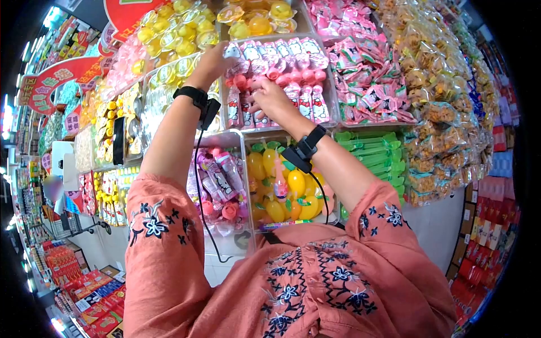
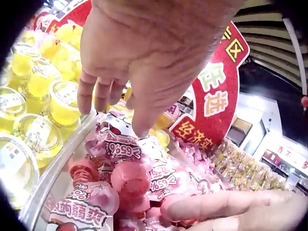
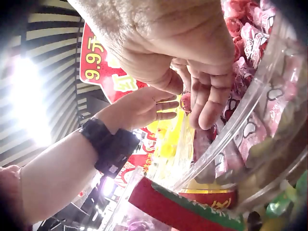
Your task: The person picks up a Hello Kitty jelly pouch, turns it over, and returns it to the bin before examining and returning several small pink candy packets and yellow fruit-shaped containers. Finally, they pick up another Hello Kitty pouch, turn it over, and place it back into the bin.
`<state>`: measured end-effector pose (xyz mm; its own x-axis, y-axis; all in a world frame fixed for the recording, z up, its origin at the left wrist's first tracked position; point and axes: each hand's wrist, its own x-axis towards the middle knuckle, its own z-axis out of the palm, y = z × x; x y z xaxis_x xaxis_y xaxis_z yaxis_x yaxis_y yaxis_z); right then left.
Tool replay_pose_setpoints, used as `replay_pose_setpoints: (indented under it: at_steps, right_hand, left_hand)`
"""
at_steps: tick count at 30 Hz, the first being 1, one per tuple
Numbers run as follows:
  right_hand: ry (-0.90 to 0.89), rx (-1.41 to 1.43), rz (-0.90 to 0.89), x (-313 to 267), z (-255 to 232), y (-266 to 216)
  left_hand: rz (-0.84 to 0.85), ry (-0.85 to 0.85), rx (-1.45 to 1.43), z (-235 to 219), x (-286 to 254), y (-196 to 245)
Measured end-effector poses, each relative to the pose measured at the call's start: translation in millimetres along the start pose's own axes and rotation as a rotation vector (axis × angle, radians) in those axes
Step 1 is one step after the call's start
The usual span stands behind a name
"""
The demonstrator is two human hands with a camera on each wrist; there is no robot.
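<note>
Pink drink pouches [image 1: 276, 53] with cat-face prints and red screw caps fill a clear bin [image 1: 332, 107] in two rows, caps toward the middle. At the bin's far left corner is my left hand [image 1: 211, 66], its fingers fairly straight beside the wall. In the left wrist view, the thumb touches a printed pouch [image 2: 118, 132] that lies between thumb and fingers. My right hand [image 1: 276, 102] hovers low over the nearer row, fingers slightly bent and pointing left. A red cap [image 3: 186, 102] shows beyond its thumb and fingers in the right wrist view.
Yellow jelly cups [image 1: 174, 28] stand left and behind. Pink wrapped sweets [image 1: 369, 79] lie to the right, beside bagged snacks [image 1: 437, 84]. Nearer me are bins of yellow fruit-shaped items [image 1: 298, 183], purple-pink pouches [image 1: 217, 174] and green packs [image 1: 372, 160]. Red signs [image 1: 56, 84] rise at left.
</note>
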<state>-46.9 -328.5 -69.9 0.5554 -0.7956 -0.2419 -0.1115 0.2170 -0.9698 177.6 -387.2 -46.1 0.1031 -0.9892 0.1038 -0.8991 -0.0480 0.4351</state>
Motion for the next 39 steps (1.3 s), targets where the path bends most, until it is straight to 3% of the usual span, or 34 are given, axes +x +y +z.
replay_pose_setpoints:
  at_steps: [5, 8, 9, 11, 14, 15, 18, 19, 22, 30, 34, 39]
  right_hand:
    - [0.001, 0.061, 0.028, -5, 3, 7]
    - [-0.02, 0.076, 0.029, -13, -1, 6]
    - [-0.02, 0.085, 0.017, -16, -3, 5]
    - [-0.018, 0.103, -0.01, -22, -9, 2]
    - [-0.018, 0.109, 0.021, -34, -22, -10]
    - [-0.034, 0.126, 0.027, -38, -26, -13]
    - [-0.03, 0.121, 0.03, -46, -31, -15]
    - [-0.027, 0.122, 0.012, -51, -31, -17]
    - [-0.036, 0.096, 0.043, -63, -29, -18]
    - [-0.137, 0.044, 0.069, -106, -36, -18]
    - [-0.217, 0.046, 0.051, -133, -35, -13]
    - [-0.306, -0.001, 0.061, -162, -31, -10]
  left_hand:
    - [0.075, -0.186, 0.059, 9, -1, 4]
    - [0.145, -0.014, 0.066, 23, -7, -4]
    - [0.102, -0.05, 0.025, 18, -7, 0]
    - [0.019, -0.122, -0.059, 1, -4, 13]
    - [0.093, 0.066, -0.086, -23, 7, 12]
    - [0.082, 0.012, -0.181, -32, 14, 10]
    - [0.0, 0.069, -0.306, -61, 4, 32]
    - [0.005, -0.005, -0.415, -83, -15, 61]
    - [0.023, -0.076, -0.356, -109, -30, 83]
    - [0.218, 0.066, -0.472, -157, -149, 166]
    - [0.078, 0.119, -0.58, -170, -215, 184]
    - [-0.144, 0.223, -0.764, -144, -290, 170]
